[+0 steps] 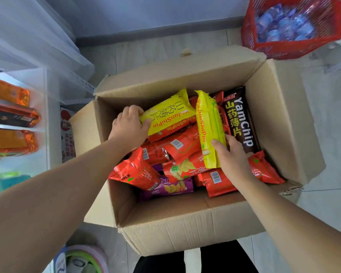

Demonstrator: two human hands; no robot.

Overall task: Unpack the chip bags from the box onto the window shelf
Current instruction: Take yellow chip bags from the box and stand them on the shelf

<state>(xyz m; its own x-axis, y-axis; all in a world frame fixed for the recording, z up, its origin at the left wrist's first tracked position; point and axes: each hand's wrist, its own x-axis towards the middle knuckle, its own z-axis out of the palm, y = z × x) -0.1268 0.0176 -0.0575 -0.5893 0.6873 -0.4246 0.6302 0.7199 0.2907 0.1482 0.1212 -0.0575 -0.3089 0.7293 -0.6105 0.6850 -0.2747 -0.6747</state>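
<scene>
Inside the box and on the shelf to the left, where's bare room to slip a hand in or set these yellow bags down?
Bare cardboard floor shows along the box near wall, below the purple bag. Elsewhere bags crowd it, where the left hand and right hand each grip a yellow bag. Orange bags fill the visible shelf, leaving only a white strip at its box-side edge.

1. open cardboard box [185,229] on the floor, full of chip bags.
2. left hand [129,127] grips one yellow bag [165,113] at its end.
3. right hand [232,156] holds a second yellow bag [210,127], tilted on edge.
4. brown yamchip bag [239,121] stands by the box's right wall.
5. orange bags [12,117] lie on the white shelf [51,134] at left.
6. red basket [291,26] sits beyond the box.
</scene>
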